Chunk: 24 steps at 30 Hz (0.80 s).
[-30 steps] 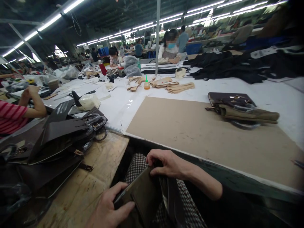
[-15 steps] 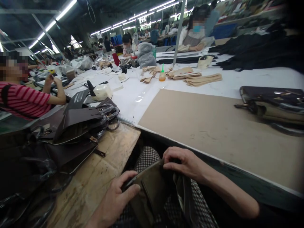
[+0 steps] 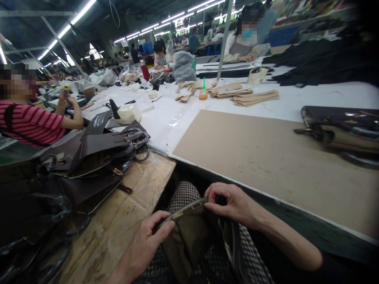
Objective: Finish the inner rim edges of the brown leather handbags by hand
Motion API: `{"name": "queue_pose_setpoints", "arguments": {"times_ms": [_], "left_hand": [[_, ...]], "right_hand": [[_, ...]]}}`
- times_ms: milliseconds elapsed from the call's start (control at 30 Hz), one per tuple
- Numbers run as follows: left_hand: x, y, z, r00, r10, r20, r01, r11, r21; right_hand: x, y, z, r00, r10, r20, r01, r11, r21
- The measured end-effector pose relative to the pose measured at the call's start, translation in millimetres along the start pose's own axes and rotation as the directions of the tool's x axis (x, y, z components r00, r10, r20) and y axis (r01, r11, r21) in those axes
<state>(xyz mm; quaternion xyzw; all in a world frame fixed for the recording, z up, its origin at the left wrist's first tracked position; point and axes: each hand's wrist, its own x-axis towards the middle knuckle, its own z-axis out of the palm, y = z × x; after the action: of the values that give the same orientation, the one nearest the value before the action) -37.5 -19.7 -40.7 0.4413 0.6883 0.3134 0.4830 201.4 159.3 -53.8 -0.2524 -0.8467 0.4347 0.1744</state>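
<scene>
On lap: both hands' grip closed on bag panel [image 3: 189, 232] | left: stacked handbags [image 3: 97, 161] | ahead: cardboard sheet [image 3: 266, 157]

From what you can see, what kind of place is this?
Probably a handbag workshop: dark bags piled on a bench, cut tan pieces on the long table, both hands on a bag panel.

Bright fluorescent tubes [image 3: 77, 15] overhead, blown out. White tabletop [image 3: 296, 100] well lit; glare on plastic sheet [image 3: 174, 121]. Lap area below the table edge dim, shadowed. Wide-angle bending at edges, dark corners. Right-side bag [image 3: 340, 130] slightly blurred.
</scene>
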Motion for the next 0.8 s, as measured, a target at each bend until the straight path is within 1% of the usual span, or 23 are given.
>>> {"name": "queue_pose_setpoints", "arguments": {"times_ms": [67,133,200,267,333,500,567,667,700,733,767,800], "left_hand": [[-0.5,-2.0,1.3,0.997,0.038,-0.073,-0.036,0.999,0.027],[-1.2,-4.0,2.3,0.986,0.094,-0.138,-0.091,0.996,0.023],[-2.0,-4.3,2.9,0.971,0.178,-0.157,-0.167,0.982,0.083],[-2.5,-3.1,3.1,0.953,0.279,-0.120,-0.247,0.942,0.227],[-2.5,-1.9,3.5,0.928,0.361,-0.089,-0.309,0.882,0.356],[-0.6,-4.6,5.4,0.865,0.498,-0.054,-0.398,0.748,0.531],[0.9,-6.0,6.1,0.820,0.572,-0.027,-0.429,0.646,0.632],[3.8,-5.2,7.3,0.735,0.678,0.034,-0.453,0.453,0.768],[4.6,-4.0,7.8,0.720,0.692,0.052,-0.455,0.416,0.787],[5.1,-2.3,8.5,0.716,0.695,0.061,-0.459,0.404,0.791],[5.2,-0.2,9.2,0.725,0.686,0.065,-0.465,0.418,0.781],[4.8,2.3,10.0,0.745,0.665,0.061,-0.467,0.454,0.759]], "right_hand": [[-3.1,-1.1,-3.1,0.999,-0.025,0.024,0.024,0.998,0.053],[-7.0,-3.3,-7.5,0.996,-0.038,0.082,0.028,0.992,0.124],[-10.3,-5.2,-11.5,0.988,-0.033,0.150,0.006,0.984,0.178],[-12.0,-5.6,-14.0,0.981,-0.029,0.193,-0.012,0.979,0.205],[-12.1,-4.8,-14.6,0.979,-0.038,0.200,-0.007,0.975,0.221],[-11.7,-2.9,-11.4,0.985,-0.046,0.167,0.010,0.978,0.209],[-12.6,-2.9,-10.1,0.988,-0.049,0.144,0.020,0.980,0.199],[-13.9,-3.2,-8.8,0.992,-0.054,0.118,0.032,0.982,0.186],[-14.1,-3.2,-8.4,0.992,-0.055,0.111,0.034,0.982,0.184],[-14.2,-3.2,-7.9,0.993,-0.054,0.102,0.035,0.983,0.182],[-14.1,-3.0,-7.3,0.994,-0.051,0.093,0.034,0.983,0.179],[-13.9,-2.7,-6.4,0.995,-0.048,0.084,0.033,0.985,0.172]]}}
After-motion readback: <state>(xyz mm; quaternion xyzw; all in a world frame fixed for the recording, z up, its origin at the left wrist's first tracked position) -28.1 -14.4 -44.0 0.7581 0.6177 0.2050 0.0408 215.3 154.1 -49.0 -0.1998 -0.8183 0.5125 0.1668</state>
